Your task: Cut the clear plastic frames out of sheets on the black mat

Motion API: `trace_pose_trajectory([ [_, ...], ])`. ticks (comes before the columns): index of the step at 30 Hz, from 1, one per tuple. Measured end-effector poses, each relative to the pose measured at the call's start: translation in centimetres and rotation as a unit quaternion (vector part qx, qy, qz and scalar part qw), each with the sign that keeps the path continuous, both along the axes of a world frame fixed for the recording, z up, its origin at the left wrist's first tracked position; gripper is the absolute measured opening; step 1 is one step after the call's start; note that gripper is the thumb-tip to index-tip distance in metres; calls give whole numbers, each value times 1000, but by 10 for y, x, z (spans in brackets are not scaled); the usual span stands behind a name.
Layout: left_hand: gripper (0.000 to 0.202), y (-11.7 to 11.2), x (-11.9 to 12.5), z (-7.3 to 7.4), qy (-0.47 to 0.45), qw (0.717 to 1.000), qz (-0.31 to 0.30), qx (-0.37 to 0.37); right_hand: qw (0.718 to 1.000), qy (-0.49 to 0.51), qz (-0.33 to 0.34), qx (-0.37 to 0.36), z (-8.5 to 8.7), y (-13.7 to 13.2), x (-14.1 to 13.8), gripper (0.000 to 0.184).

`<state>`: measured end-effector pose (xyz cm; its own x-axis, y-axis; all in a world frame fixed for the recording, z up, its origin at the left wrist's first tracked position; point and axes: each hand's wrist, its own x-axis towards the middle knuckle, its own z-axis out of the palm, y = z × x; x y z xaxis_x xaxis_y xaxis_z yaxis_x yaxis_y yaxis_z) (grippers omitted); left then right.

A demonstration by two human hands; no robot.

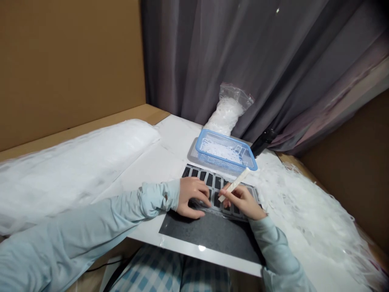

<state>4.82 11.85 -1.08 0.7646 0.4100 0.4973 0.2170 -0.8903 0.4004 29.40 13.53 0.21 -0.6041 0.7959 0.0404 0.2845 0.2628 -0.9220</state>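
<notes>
My left hand rests with its fingers spread on a clear plastic sheet divided into several rectangular windows. Pinched between the thumb and fingers of my right hand is a flat cream-coloured stick, slanting up to the right. Its lower end is over the middle of the sheet; whether it touches cannot be made out. Beneath the sheet lies a black mat on the white table. My hands cover parts of the sheet.
Behind the sheet stands a blue mesh basket holding white pieces. A zip bag of white material leans by the curtain, near a black cylinder. Large piles of translucent plastic lie left and right.
</notes>
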Motion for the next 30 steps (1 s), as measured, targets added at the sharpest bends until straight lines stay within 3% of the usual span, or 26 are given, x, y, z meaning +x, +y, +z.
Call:
trace_pose_trajectory([
  [12, 31, 1, 0, -5, 15, 1000, 4, -7, 999, 5, 26, -25, -2, -5, -7, 33],
  [20, 30, 2, 0, -7, 10, 1000, 4, -8, 999, -30, 32, 5, -3, -6, -7, 35],
  [24, 29, 1, 0, -7, 7, 1000, 6, -8, 983, -85, 43, 154, 1, -14, -12, 37],
  [30, 23, -1, 2, -2, 18, 1000, 6, -21, 882, -165, 116, 426, 1, -27, -24, 27],
])
